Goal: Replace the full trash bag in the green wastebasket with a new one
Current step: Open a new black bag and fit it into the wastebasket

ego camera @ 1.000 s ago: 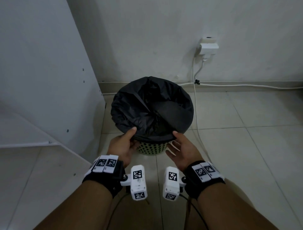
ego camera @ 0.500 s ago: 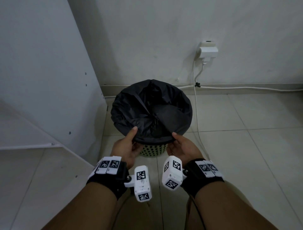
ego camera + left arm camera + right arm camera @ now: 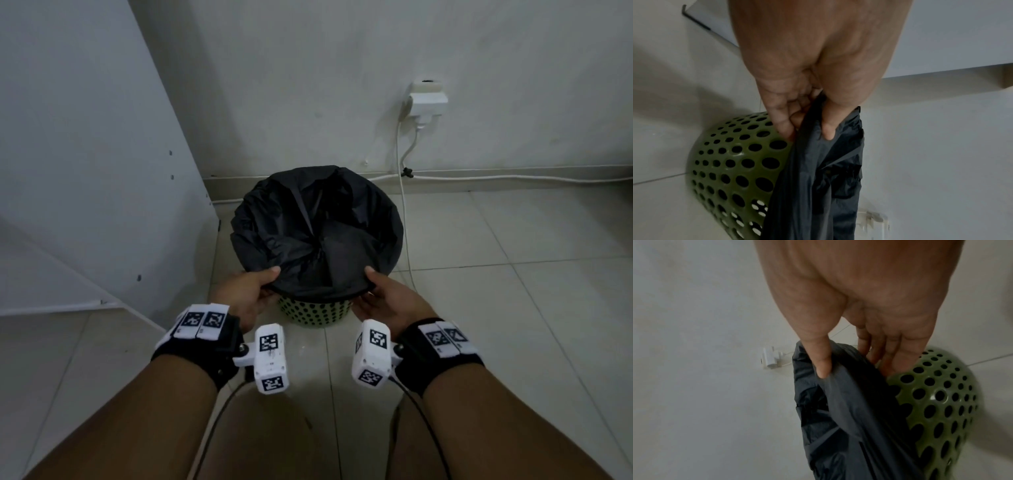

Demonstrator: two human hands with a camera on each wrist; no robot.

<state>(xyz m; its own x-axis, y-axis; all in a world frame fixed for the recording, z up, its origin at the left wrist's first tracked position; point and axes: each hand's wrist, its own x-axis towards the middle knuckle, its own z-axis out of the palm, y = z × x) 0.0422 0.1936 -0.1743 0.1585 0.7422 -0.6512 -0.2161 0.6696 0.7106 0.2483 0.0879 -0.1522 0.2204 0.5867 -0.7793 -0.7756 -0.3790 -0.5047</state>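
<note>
A green perforated wastebasket (image 3: 313,311) (image 3: 729,170) (image 3: 937,399) stands on the tiled floor by the wall, lined with a black trash bag (image 3: 315,233) (image 3: 818,178) (image 3: 844,410) folded over its rim. My left hand (image 3: 253,291) (image 3: 807,129) pinches the bag's near-left edge, thumb on top, fingers under the fold. My right hand (image 3: 376,291) (image 3: 855,368) pinches the near-right edge the same way, its fingers against the basket wall. The bag's inside is dark and crumpled; its contents are hidden.
A white cabinet panel (image 3: 85,154) stands close to the basket's left. A white wall socket with a plug (image 3: 426,101) (image 3: 769,360) is behind on the right, its cable (image 3: 404,219) running down past the basket and along the skirting. Bare tiles lie to the right.
My right hand has closed in from open beside the rim and taken hold of the bag's edge. Both hands have moved slightly apart along the rim.
</note>
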